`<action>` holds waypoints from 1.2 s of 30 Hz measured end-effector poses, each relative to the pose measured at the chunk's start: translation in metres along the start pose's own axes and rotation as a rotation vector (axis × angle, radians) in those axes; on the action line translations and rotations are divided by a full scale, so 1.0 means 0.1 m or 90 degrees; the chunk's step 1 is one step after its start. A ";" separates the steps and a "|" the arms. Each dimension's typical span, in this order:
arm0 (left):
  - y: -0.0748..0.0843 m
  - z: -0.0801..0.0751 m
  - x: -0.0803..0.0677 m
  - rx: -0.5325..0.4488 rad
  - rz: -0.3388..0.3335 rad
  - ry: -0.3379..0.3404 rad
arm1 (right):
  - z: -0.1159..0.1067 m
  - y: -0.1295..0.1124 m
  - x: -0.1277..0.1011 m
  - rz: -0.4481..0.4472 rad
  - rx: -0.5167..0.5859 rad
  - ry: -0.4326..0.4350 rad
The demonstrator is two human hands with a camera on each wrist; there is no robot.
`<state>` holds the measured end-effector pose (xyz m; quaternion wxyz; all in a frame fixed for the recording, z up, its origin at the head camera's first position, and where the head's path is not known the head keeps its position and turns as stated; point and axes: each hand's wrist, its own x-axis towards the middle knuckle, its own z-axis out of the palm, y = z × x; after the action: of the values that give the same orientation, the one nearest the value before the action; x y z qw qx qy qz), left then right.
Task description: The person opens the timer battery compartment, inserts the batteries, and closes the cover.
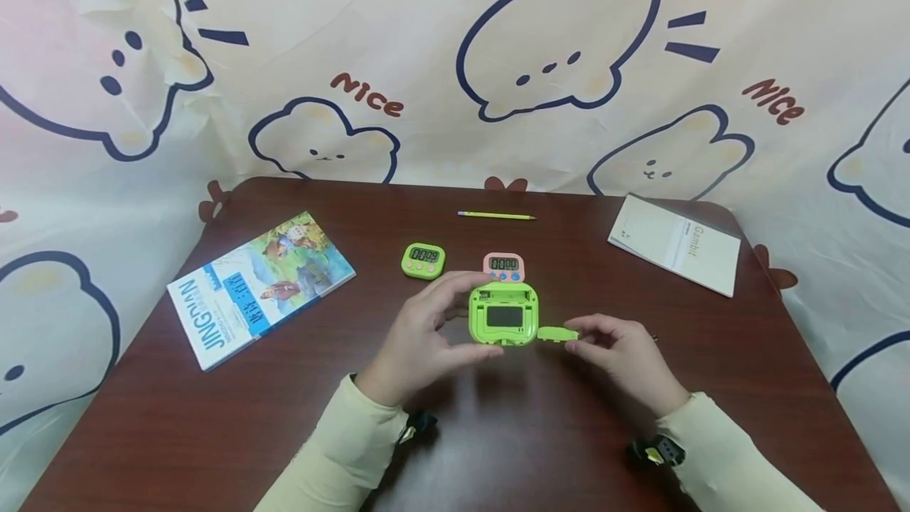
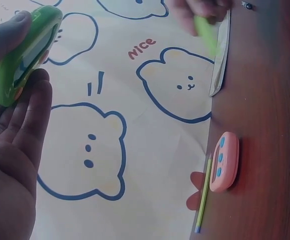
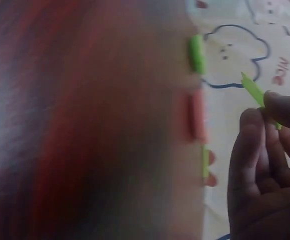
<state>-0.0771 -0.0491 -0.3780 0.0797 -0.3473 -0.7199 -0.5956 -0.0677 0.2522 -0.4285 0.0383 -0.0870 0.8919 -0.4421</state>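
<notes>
Between its thumb and fingers, my left hand [image 1: 419,334] holds a green digital timer [image 1: 503,314] above the table, back side toward me in the head view. The timer's battery compartment, along its upper edge, is uncovered; whether a battery lies inside is too small to tell. My right hand [image 1: 629,354] pinches a thin green battery cover [image 1: 558,334] just right of the timer's lower corner. The right wrist view shows that cover [image 3: 254,91] sticking out from the fingertips. Behind the held timer, a pink timer [image 1: 503,262] rests on the table.
Another green timer [image 1: 423,261] lies left of the pink one, with a pencil [image 1: 496,216] farther back. A colourful book [image 1: 259,291] lies at the left, a pale notebook [image 1: 675,245] at the back right. One small shiny object [image 2: 247,5] is on the table [image 1: 490,449].
</notes>
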 end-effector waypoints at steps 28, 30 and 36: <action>0.03 -0.05 0.00 0.004 -0.014 0.004 | -0.38 0.35 0.06 -0.027 -0.246 -0.028; 0.04 -0.05 0.00 0.005 -0.017 0.003 | -0.50 0.40 0.03 -0.022 -0.252 -0.038; 0.03 -0.05 -0.01 -0.001 -0.013 0.005 | -0.74 0.55 -0.02 0.004 -0.279 -0.070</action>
<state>-0.0765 -0.0535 -0.3748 0.0762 -0.3381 -0.7227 -0.5979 -0.0833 0.3429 -0.4274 0.0684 -0.1148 0.9635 -0.2321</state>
